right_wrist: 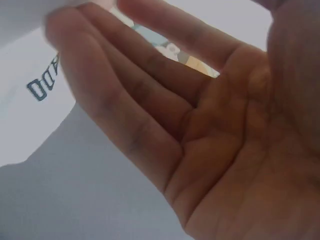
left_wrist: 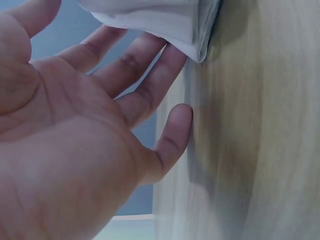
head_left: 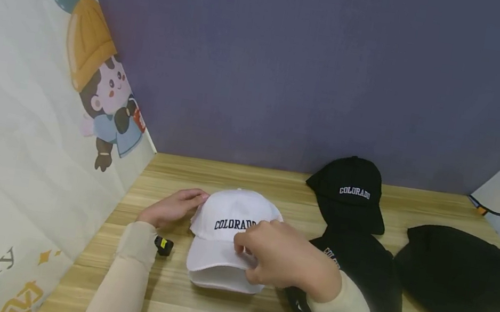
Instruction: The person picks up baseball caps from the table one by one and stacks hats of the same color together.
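A white baseball cap (head_left: pixel 234 207) with dark COLORADO lettering sits on the wooden table, its brim facing me. At its left side is my left hand (head_left: pixel 176 207), fingers extended; the left wrist view shows those fingertips against the white fabric edge (left_wrist: pixel 185 30), palm uncovered. Over the right part of the brim lies my right hand (head_left: pixel 285 256), covering the end of the lettering. In the right wrist view its loosely bent fingers (right_wrist: pixel 115 95) reach along the cap beside the letters (right_wrist: pixel 42 85), with nothing across the palm.
A black COLORADO cap (head_left: pixel 351 193) stands at the back right. Another black cap (head_left: pixel 364 270) lies partly behind my right forearm, and a third dark cap (head_left: pixel 464 280) rests farther right. Printed cloth (head_left: pixel 18 116) borders the left side; a dark panel (head_left: pixel 315 74) rises behind the table.
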